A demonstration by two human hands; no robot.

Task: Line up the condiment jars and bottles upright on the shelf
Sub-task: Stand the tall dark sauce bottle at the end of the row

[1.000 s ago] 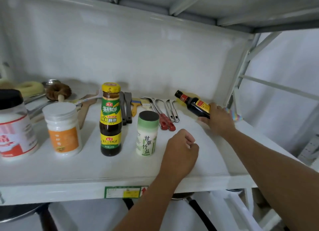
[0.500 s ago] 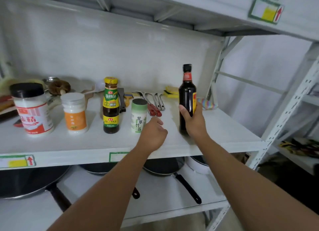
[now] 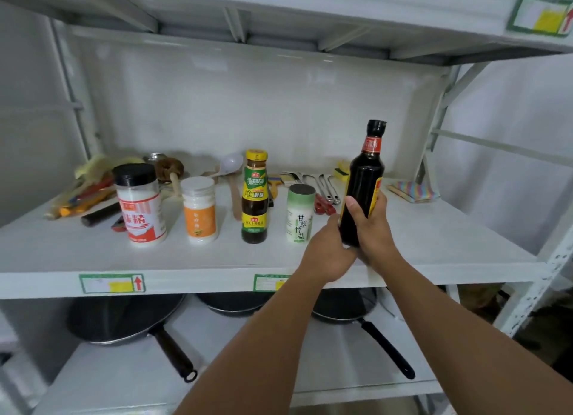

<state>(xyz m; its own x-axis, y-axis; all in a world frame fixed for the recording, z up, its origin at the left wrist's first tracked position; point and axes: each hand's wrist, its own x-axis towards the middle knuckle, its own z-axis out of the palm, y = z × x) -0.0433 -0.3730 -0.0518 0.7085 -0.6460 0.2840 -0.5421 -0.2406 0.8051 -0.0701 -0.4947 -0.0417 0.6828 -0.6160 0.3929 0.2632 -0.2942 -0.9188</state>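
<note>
a dark sauce bottle [image 3: 364, 179] held at the right end of a row of upright condiments on a white shelf [image 3: 217, 259]
right grip [image 3: 370, 228] and left grip [image 3: 328, 253] both wrap its lower half – it leans slightly, so set down crooked it could topple onto the green salt shaker [image 3: 300, 213] just beside it; its base is hidden – contact with the shelf cannot be told

3 black pans [image 3: 124, 321], utensils [image 3: 324, 186], striped cloth [image 3: 412, 191]

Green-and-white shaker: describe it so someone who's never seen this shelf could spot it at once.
On the white shelf above the pans, four containers stand in a row. The shaker is the rightmost, beside the tall dark bottle. Only it has a pale green body and grey lid.
</note>
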